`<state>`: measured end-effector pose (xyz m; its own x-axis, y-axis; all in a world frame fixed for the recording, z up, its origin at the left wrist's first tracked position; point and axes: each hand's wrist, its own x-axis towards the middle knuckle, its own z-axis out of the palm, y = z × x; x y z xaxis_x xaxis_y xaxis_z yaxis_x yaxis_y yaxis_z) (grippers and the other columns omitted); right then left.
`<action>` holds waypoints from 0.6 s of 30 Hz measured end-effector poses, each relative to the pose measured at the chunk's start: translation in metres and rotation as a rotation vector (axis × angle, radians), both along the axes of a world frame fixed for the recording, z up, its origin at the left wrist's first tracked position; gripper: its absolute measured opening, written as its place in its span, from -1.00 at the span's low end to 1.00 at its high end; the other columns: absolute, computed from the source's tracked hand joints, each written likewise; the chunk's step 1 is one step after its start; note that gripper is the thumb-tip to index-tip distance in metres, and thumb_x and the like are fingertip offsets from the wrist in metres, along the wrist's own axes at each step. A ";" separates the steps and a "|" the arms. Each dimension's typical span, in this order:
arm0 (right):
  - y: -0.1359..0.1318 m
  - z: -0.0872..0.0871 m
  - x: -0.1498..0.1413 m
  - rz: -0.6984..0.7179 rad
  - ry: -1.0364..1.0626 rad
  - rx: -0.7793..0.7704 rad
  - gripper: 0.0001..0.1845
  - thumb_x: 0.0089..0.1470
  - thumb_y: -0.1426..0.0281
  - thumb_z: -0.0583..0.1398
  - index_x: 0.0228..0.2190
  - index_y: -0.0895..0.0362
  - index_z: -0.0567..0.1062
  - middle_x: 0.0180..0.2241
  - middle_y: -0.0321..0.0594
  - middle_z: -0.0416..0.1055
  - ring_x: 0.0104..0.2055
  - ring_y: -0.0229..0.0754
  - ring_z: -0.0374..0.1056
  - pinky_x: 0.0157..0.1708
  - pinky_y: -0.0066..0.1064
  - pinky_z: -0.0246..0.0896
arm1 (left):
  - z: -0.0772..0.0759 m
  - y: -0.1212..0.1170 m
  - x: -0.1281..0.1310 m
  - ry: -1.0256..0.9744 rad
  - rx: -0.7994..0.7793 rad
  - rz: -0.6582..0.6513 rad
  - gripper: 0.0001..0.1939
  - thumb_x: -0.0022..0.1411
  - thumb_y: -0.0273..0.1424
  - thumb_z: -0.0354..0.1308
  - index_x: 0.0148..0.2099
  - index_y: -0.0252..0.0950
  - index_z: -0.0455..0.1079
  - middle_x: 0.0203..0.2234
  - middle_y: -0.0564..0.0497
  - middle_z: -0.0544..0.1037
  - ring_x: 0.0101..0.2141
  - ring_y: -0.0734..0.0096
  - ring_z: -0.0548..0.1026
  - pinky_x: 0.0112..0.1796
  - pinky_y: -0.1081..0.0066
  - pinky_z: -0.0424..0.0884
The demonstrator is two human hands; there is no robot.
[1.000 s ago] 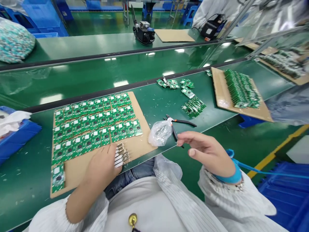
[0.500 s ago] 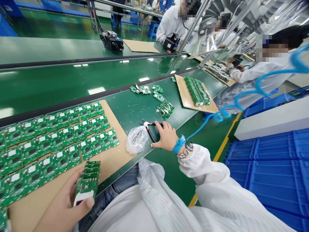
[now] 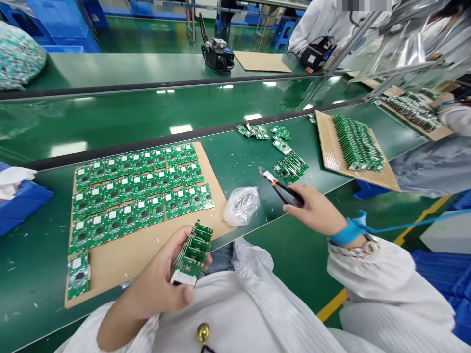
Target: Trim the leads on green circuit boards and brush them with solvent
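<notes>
Green workbench (image 3: 235, 166) | left hand (image 3: 158, 279) clamped on stacked circuit boards (image 3: 193, 252) | right hand (image 3: 312, 208) gripping side cutters (image 3: 281, 190)

Right hand (image 3: 312, 208) lifted side cutters (image 3: 283, 190) off bench mat (image 3: 231, 166); left hand (image 3: 158, 282) drew board stack (image 3: 193, 252) inward.

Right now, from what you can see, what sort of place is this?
Likely an electronics assembly workshop: rows of green circuit boards on cardboard, a blue antistatic wrist strap, and long green workbenches.
</notes>
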<state>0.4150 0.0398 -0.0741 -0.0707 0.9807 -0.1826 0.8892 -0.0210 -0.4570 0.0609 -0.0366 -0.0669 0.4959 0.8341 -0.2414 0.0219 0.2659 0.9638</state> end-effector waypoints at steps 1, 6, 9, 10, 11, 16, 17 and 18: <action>-0.007 0.006 0.002 -0.038 0.233 -0.024 -0.46 -0.05 0.13 0.16 -0.07 0.17 0.36 -0.34 -0.11 0.34 -0.32 -0.07 0.33 -0.28 -0.18 0.29 | 0.003 0.001 0.002 0.021 0.052 0.009 -0.32 -0.04 0.11 0.18 0.02 -0.16 0.21 -0.28 -0.04 0.47 -0.26 0.27 0.47 -0.22 0.33 0.42; -0.053 0.019 -0.027 -0.154 1.272 -0.401 -0.40 -0.08 -0.07 0.11 -0.09 0.05 0.31 -0.25 -0.12 0.35 -0.29 -0.11 0.38 -0.34 -0.20 0.33 | 0.016 0.003 0.009 0.125 0.216 -0.043 -0.38 -0.02 0.13 0.12 -0.06 -0.19 0.22 -0.31 -0.04 0.42 -0.32 0.25 0.43 -0.30 0.33 0.41; -0.079 0.012 -0.065 -0.113 1.513 -0.663 -0.39 -0.25 0.13 0.29 -0.13 0.06 0.31 -0.26 -0.14 0.34 -0.29 -0.13 0.38 -0.33 -0.24 0.32 | 0.015 0.001 0.007 0.115 0.230 -0.046 -0.41 -0.02 0.07 0.17 -0.05 -0.18 0.23 -0.30 -0.01 0.40 -0.32 0.25 0.42 -0.30 0.33 0.40; -0.086 0.009 -0.077 -0.106 1.585 -0.732 -0.39 -0.29 0.21 0.33 -0.15 0.06 0.31 -0.27 -0.17 0.33 -0.31 -0.17 0.38 -0.33 -0.28 0.31 | 0.014 0.001 0.006 0.105 0.225 -0.039 -0.42 -0.03 0.03 0.21 -0.04 -0.17 0.23 -0.29 -0.01 0.41 -0.30 0.25 0.42 -0.28 0.33 0.40; -0.092 0.005 -0.087 -0.109 1.642 -0.781 -0.41 -0.31 0.27 0.34 -0.17 0.07 0.31 -0.29 -0.20 0.31 -0.34 -0.20 0.37 -0.35 -0.32 0.29 | 0.013 0.000 0.005 0.095 0.213 -0.029 -0.42 -0.05 -0.02 0.25 -0.04 -0.17 0.23 -0.28 -0.01 0.41 -0.29 0.23 0.43 -0.26 0.32 0.40; -0.096 0.002 -0.095 -0.025 1.578 -0.563 -0.41 -0.19 0.20 0.31 -0.10 0.06 0.29 -0.30 -0.21 0.24 -0.34 -0.22 0.29 -0.35 -0.35 0.25 | 0.015 0.003 0.010 0.136 0.059 0.074 -0.39 -0.14 -0.35 0.30 0.00 -0.21 0.22 -0.18 -0.06 0.45 -0.19 0.19 0.45 -0.18 0.32 0.40; -0.093 0.005 -0.091 0.030 1.440 -0.417 -0.40 -0.14 0.19 0.28 -0.05 0.05 0.27 -0.27 -0.18 0.24 -0.30 -0.18 0.28 -0.30 -0.31 0.25 | 0.018 0.004 0.013 0.182 0.037 0.093 -0.41 -0.14 -0.39 0.26 0.00 -0.22 0.21 -0.20 -0.05 0.46 -0.20 0.20 0.45 -0.20 0.34 0.41; -0.089 0.008 -0.087 0.093 1.258 -0.247 -0.40 -0.08 0.22 0.25 0.00 0.04 0.24 -0.22 -0.16 0.24 -0.24 -0.15 0.26 -0.23 -0.27 0.24 | 0.021 0.007 0.017 0.240 0.023 0.114 -0.44 -0.13 -0.41 0.23 -0.02 -0.23 0.21 -0.24 -0.03 0.46 -0.23 0.23 0.45 -0.24 0.36 0.41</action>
